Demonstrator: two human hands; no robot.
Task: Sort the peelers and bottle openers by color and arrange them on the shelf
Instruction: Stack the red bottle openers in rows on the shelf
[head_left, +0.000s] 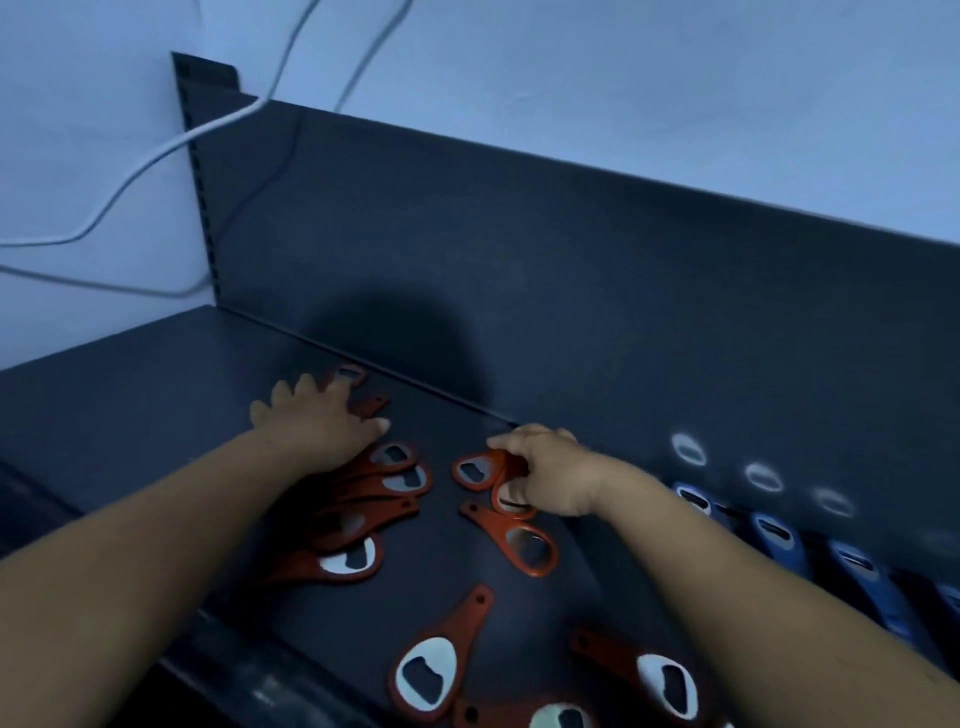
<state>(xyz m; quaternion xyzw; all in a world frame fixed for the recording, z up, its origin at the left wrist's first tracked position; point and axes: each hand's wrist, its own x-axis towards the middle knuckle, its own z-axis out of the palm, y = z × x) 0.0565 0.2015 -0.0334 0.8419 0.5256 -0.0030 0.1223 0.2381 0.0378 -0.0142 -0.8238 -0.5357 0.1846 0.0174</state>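
Red openers, blue openers on shelf

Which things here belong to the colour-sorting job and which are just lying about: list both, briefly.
Part of the job: red bottle openers heaped under the left hand; red opener gripped by the right hand; loose red openers nearer the front; blue bottle openers in a row; shelf.
Just there: white cables on the wall.

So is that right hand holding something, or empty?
Holding something: the right hand pinches a red bottle opener between curled fingers and thumb.
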